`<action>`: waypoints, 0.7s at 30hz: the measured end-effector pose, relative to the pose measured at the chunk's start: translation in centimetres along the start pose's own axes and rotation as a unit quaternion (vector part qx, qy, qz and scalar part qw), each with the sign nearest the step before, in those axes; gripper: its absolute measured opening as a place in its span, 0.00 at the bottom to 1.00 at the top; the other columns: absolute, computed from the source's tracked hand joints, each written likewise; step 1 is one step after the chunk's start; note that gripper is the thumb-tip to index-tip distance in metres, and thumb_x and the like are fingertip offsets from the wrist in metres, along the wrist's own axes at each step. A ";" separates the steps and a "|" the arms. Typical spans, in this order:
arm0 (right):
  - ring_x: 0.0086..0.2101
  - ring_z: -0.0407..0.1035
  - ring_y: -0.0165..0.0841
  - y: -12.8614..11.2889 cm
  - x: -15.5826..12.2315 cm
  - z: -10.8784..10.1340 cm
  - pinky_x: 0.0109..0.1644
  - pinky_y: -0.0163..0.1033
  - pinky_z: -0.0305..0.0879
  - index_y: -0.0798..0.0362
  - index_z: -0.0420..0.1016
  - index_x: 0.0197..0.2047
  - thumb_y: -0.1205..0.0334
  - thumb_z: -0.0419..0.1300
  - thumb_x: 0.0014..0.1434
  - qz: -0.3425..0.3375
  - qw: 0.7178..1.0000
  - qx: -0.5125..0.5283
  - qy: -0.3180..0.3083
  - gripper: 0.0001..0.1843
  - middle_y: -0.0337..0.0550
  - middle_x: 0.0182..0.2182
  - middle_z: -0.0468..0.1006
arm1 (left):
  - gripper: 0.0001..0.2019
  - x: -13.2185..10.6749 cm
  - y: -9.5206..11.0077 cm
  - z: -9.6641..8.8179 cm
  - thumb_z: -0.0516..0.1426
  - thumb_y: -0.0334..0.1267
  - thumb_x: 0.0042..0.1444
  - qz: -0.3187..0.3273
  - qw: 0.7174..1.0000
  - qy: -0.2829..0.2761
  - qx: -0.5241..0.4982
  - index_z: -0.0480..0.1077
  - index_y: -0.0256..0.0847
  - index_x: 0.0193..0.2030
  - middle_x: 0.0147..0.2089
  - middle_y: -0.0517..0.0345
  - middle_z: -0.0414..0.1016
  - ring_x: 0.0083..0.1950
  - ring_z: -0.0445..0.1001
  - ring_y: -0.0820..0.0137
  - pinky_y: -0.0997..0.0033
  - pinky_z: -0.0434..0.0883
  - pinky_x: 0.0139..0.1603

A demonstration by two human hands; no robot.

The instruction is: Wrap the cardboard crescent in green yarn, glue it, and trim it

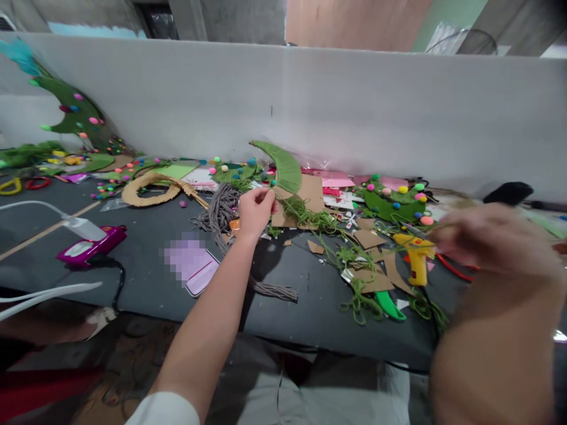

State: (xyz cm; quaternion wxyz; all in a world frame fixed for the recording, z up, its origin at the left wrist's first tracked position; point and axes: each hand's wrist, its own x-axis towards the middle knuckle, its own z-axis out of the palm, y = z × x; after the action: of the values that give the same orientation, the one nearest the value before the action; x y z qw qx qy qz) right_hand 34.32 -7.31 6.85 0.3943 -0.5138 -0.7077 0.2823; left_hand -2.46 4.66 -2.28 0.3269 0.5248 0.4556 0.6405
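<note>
A dark grey counter (148, 289) is backed by a white partition (199, 100); beyond, a grey wall (243, 20) is flanked by a pinkish-brown panel (349, 23); a dark recess (160, 22), perhaps a window, is framed at upper left; the brownish floor (142, 354) is dimly lit.

The left hand (256, 212) is pinching with its fingers (270, 201), the forearm (217, 301) stretching behind them; the blurred right hand (469, 236) is hovering well apart from those fingers.

The green crescent (287, 168) stands tilted, its lower end pinched in the left hand's fingers (268, 199), its pointed tip curving up and leftward above them. Loose green yarn (305, 215) lies tangled just right of those fingers.
</note>
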 end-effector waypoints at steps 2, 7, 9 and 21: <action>0.24 0.67 0.34 -1.5 1.2 3.0 0.30 0.44 0.61 0.52 0.81 0.28 0.39 0.56 0.62 0.020 0.975 -0.058 -0.213 0.26 0.51 0.24 0.75 | 0.07 -0.3 0.5 0.1 0.59 0.40 0.53 0.020 1.000 -0.017 0.004 0.73 0.38 0.30 0.21 0.62 0.71 0.21 0.69 0.75 0.76 0.68 0.24; 0.38 0.70 0.38 -2.7 3.8 10.7 0.45 0.45 0.64 0.52 0.73 0.27 0.52 0.63 0.60 -0.154 0.977 -0.129 0.077 0.15 0.48 0.36 0.75 | 0.09 -1.4 1.5 0.7 0.59 0.43 0.56 0.053 0.996 -0.078 -0.006 0.74 0.38 0.33 0.23 0.61 0.72 0.23 0.71 0.74 0.74 0.70 0.26; 0.40 0.70 0.40 -2.4 4.2 12.9 0.47 0.46 0.64 0.52 0.75 0.36 0.54 0.64 0.59 -0.162 0.974 -0.140 0.080 0.10 0.48 0.38 0.77 | 0.09 -2.0 1.9 1.2 0.59 0.43 0.57 0.061 0.994 -0.096 -0.010 0.73 0.38 0.33 0.23 0.61 0.72 0.23 0.70 0.74 0.73 0.71 0.26; 0.35 0.74 0.33 -1.1 4.9 18.2 0.42 0.38 0.70 0.53 0.78 0.37 0.47 0.66 0.56 -0.010 0.976 0.210 0.050 0.16 0.43 0.34 0.81 | 0.12 -5.1 3.6 4.0 0.61 0.46 0.56 0.013 0.992 -0.109 -0.063 0.75 0.38 0.37 0.27 0.59 0.76 0.25 0.75 0.72 0.73 0.75 0.28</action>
State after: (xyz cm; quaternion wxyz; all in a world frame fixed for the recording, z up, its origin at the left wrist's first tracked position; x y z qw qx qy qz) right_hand 17.48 -2.86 -0.59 0.5308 -0.4258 -0.6173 0.3949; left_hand 2.79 -0.31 -0.74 0.3991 0.5756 0.3693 0.6108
